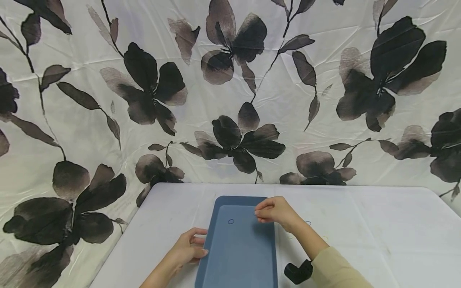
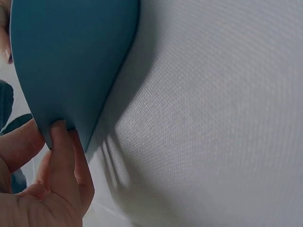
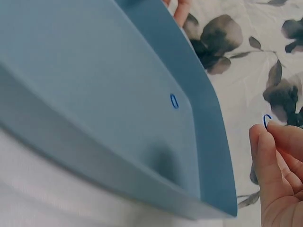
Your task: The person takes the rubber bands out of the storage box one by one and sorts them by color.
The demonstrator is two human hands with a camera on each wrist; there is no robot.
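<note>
A blue rectangular tray (image 1: 240,256) with a raised rim lies on the white table, its near end cut off by the frame. My left hand (image 1: 185,248) grips the tray's left rim between thumb and fingers, seen closely in the left wrist view. Above the far right part of the tray is my right hand (image 1: 275,212). Its thumb and fingertips pinch a small thin blue ring (image 3: 265,121), seen clearly in the right wrist view. A second blue ring (image 3: 174,101) lies on the tray floor, near the far end.
To the right of the tray, partly behind the right forearm, another dark ring (image 1: 308,223) and a pale yellowish ring (image 1: 325,238) lie on the table (image 1: 396,232). A black object (image 1: 298,272) sits beside the right sleeve. Flower-printed cloth (image 1: 230,96) hangs behind the table.
</note>
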